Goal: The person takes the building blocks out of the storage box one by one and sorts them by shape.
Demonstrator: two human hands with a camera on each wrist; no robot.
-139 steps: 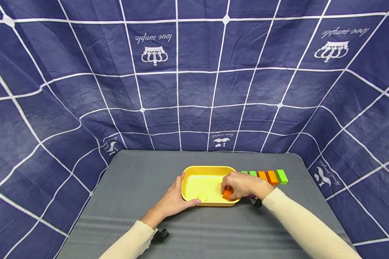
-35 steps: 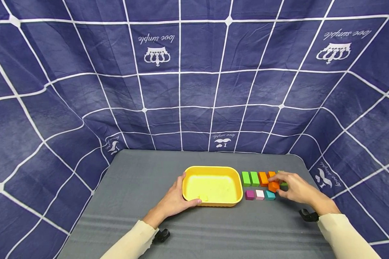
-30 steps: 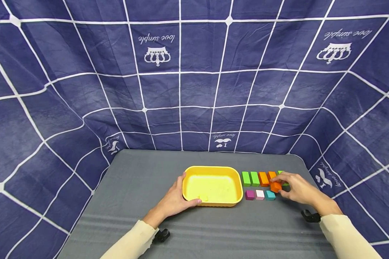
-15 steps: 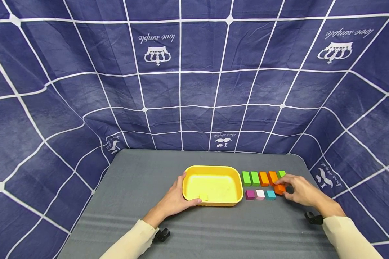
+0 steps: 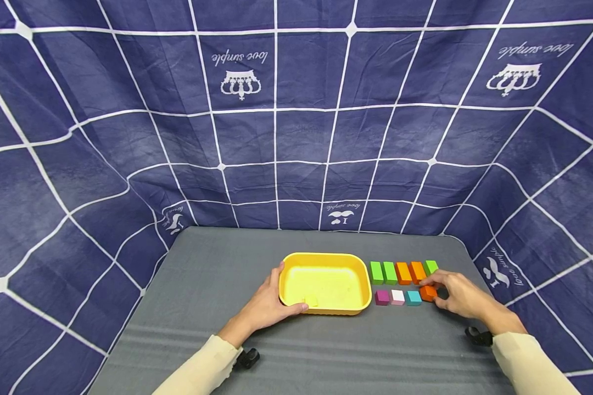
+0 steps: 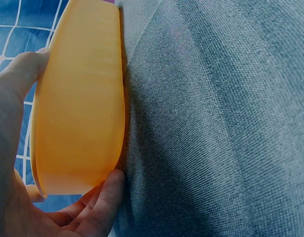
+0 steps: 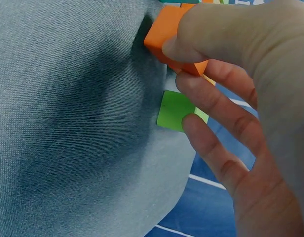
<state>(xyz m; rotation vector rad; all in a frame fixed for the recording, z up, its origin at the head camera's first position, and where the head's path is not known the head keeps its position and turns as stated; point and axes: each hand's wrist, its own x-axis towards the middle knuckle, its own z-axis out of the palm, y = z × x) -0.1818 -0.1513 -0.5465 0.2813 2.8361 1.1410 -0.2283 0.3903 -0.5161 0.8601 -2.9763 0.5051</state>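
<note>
With my left hand (image 5: pixel 266 304) I grip the left end of a yellow plastic tray (image 5: pixel 326 312), thumb along its near rim and fingers around the end wall. In the left wrist view the tray's side wall (image 6: pixel 80 108) stands between thumb and fingers. A small yellow block (image 5: pixel 310 301) lies inside, near my thumb. My right hand (image 5: pixel 462 296) pinches an orange cube (image 5: pixel 428 293) between thumb and fingers, right of the teal cube (image 5: pixel 413 298). The right wrist view shows this orange cube (image 7: pixel 164 32) low over the cloth, partly covered by the thumb.
A white cube (image 5: pixel 397 297) and a purple cube (image 5: pixel 382 297) continue the front row leftward. Behind stand two green blocks (image 5: pixel 382 272), two orange blocks (image 5: pixel 410 272) and another green block (image 5: pixel 431 267), partly hidden by my right hand. A blue gridded cloth (image 5: pixel 301 137) rises behind the grey table (image 5: pixel 217 258).
My right hand has carried the orange cube out of the tray to the right, then lowered it toward me, to the front row's right end. My left hand stays on the tray.
</note>
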